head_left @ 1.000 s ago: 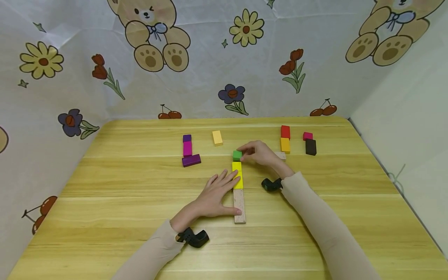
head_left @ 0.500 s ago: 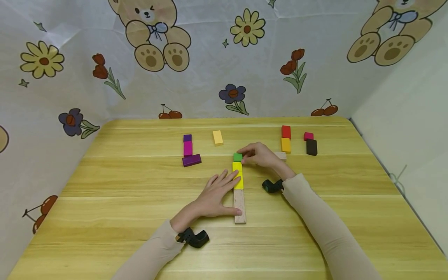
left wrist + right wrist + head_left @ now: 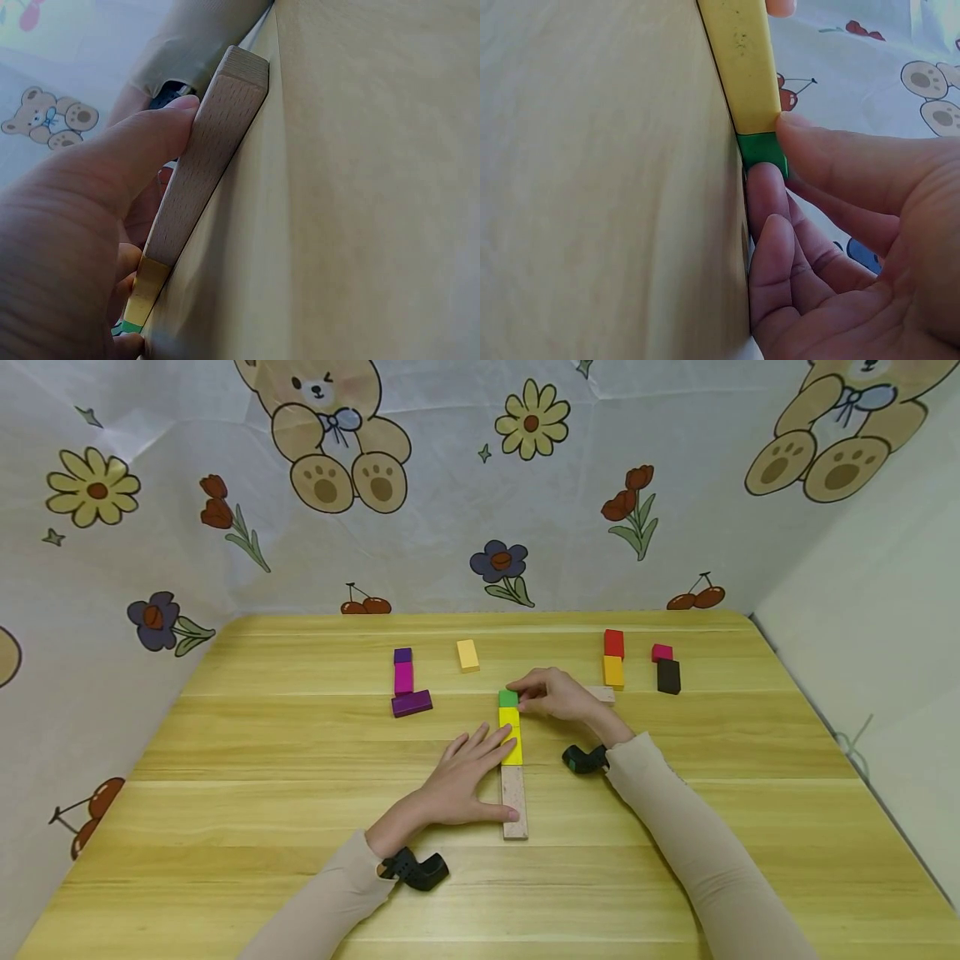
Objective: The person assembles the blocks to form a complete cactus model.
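Yellow block (image 3: 509, 718): 1, flat on the wood-grain counter (image 3: 225, 827), its length running away from the person.
Green block (image 3: 507, 698): 1, small, touching the yellow block's far end.
Bare wood block (image 3: 513, 793): 1, long, in line, touching the yellow block's near end.
Left hand (image 3: 463, 785): at the yellow block's left. Grip wide, thumb and fingers spread, closed round nothing; fingertips on the yellow block, thumb on the bare wood block.
Right hand (image 3: 557, 695): right of the yellow block's far end. Grip nearly closed, the green block pinched between thumb and fingers.
Beyond the yellow block, to its left: 1 cream block (image 3: 468, 655), alone; 1 dark violet block (image 3: 402, 655), 1 magenta block (image 3: 403, 677) and 1 purple block (image 3: 412, 703), in a row, the last set crosswise.
Beyond the yellow block, to its right: 1 red block (image 3: 613, 643) against 1 orange block (image 3: 613, 672); 1 pink block (image 3: 662, 652) beside 1 black block (image 3: 669, 677); 1 pale block (image 3: 603, 695), partly hidden by the right hand's wrist.
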The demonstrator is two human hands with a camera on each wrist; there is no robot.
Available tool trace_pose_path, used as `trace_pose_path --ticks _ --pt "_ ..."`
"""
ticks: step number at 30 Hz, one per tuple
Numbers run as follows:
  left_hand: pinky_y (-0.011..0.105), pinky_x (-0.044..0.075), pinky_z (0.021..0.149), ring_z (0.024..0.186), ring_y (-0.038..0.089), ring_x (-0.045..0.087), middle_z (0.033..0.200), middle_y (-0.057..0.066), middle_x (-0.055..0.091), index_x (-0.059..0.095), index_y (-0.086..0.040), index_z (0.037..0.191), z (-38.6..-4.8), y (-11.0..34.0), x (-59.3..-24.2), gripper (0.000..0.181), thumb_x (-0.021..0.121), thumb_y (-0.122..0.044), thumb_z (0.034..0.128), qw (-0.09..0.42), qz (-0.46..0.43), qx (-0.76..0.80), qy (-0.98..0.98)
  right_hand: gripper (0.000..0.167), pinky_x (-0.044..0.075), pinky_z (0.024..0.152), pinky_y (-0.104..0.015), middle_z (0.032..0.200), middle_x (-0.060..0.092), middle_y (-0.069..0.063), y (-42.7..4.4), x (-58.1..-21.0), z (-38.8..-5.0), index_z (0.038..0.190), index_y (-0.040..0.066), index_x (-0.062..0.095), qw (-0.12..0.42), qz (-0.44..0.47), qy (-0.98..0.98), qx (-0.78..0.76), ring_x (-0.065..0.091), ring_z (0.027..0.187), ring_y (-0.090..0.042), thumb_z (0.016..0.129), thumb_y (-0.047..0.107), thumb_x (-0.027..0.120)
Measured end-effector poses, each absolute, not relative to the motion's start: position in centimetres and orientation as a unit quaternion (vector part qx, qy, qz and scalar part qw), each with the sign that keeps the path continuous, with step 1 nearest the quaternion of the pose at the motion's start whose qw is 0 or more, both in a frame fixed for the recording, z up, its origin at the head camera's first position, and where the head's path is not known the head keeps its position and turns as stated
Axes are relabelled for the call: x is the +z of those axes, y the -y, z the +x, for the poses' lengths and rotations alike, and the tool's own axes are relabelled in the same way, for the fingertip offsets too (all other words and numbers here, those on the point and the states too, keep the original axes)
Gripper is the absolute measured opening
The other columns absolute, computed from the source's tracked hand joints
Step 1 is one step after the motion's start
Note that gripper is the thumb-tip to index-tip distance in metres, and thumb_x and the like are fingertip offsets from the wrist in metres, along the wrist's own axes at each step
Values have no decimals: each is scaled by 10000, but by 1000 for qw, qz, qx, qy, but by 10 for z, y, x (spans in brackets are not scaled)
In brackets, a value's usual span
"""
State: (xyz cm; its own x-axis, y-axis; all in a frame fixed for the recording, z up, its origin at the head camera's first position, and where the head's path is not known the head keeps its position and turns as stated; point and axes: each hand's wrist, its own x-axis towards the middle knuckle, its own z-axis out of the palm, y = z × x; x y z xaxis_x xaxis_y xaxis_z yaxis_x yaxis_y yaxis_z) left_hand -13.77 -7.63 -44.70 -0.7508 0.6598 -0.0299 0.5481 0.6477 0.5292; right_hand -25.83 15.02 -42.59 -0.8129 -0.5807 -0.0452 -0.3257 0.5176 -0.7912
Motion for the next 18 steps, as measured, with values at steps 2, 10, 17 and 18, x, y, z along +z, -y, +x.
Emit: trace_pose_path --ticks 2,10,17,18 --pt "539 26 1210 1532 290 17 1659 -36 78 233 -174 1567 -138 76 -447 974 696 -590 818 111 335 254 -900 368 485 836 -305 1054 664 -175 -150 -426 -258 1264 -23 640 156 -265 -857 -414 585 911 -224 902 36 677" --pt "538 24 1211 1532 284 15 1660 -33 79 226 -181 1569 -138 76 -448 978 693 -598 817 110 336 251 -901 435 514 860 -319 1063 665 -157 -152 -425 -256 1317 -19 596 156 -255 -859 -416 614 913 -207 898 54 689" --pt "541 27 1211 1532 287 15 1660 -30 78 227 -178 1568 -138 76 -447 982 697 -595 814 110 335 250 -902 468 517 933 -423 1165 658 -153 -156 -424 -251 1342 30 588 137 -227 -875 -405 632 1004 -261 896 106 707" --pt "541 28 1211 1532 287 16 1660 -30 77 227 -177 1568 -138 76 -447 982 697 -596 814 111 335 250 -902 468 516 933 -432 1192 651 -153 -157 -423 -250 1343 35 588 133 -225 -878 -401 628 1018 -269 897 115 708"
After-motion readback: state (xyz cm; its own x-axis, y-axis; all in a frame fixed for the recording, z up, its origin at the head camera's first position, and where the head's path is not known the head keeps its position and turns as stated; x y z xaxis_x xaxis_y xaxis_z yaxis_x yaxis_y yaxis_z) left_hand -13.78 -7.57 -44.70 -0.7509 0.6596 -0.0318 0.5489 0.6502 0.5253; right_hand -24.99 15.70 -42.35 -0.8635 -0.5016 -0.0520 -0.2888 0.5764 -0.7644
